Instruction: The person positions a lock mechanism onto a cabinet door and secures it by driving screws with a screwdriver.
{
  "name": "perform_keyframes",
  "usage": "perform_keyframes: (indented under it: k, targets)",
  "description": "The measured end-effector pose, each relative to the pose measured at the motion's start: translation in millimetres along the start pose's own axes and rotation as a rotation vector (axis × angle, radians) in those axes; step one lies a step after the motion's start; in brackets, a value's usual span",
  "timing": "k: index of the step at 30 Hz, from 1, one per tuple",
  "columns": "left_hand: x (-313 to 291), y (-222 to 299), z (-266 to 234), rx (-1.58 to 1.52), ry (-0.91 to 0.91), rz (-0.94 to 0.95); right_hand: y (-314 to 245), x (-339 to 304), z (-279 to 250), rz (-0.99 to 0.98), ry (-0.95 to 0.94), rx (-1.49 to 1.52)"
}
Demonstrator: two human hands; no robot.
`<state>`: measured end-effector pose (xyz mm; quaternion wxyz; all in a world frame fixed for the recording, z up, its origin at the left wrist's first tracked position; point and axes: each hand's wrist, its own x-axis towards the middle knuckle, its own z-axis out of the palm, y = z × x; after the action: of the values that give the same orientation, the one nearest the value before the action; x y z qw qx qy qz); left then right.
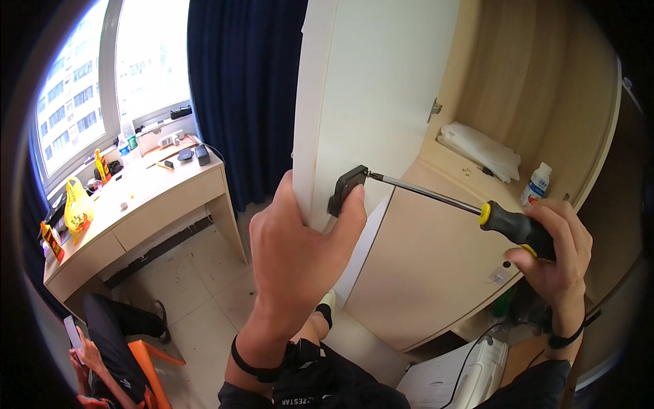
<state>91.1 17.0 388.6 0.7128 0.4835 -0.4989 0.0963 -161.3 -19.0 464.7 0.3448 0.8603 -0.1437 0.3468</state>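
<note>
The half-closed left hand [300, 235] thumbs a black block [347, 191] at the white door's [388, 88] edge; the right hand [562, 252] encircles the screwdriver's handle [511, 225], likely its best hold; the stiff-looking shaft [429, 194] ends at the block.

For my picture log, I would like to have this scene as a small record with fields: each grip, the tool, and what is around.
Left grip: at the white door edge, thumb on a small black block
Right grip: around the screwdriver handle
Tool tip: at the block's upper end; firm contact unclear
Cabinet: folded white plastic, white bottle
Desk: yellow bag
Nearby: seated person holding a phone
</note>
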Motion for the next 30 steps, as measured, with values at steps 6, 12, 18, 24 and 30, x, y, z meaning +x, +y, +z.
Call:
perform_keyframes:
  k: [6,12,18,24,30]
  targets:
    - [-1.3,5.5,0.4,0.048,0.005,-0.01,10.2,-5.1,-9.4,-0.22,0.091,-0.16]
    - [-6.6,3.8,4.8,0.042,0.051,0.042,8.9,3.2,-6.8,-0.087,0.05,-0.209]
    - [-6.6,1.1,8.7,0.01,0.077,0.078,24.7,-11.8,-8.0,-0.22,0.107,-0.2]
    - [-6.5,-1.0,6.5,0.039,0.069,0.079,6.8,5.0,-9.5,-0.077,0.058,-0.184]
    - [-5.1,4.2,6.2,0.038,0.062,0.022,16.1,-10.1,-5.8,-0.153,0.178,-0.098]
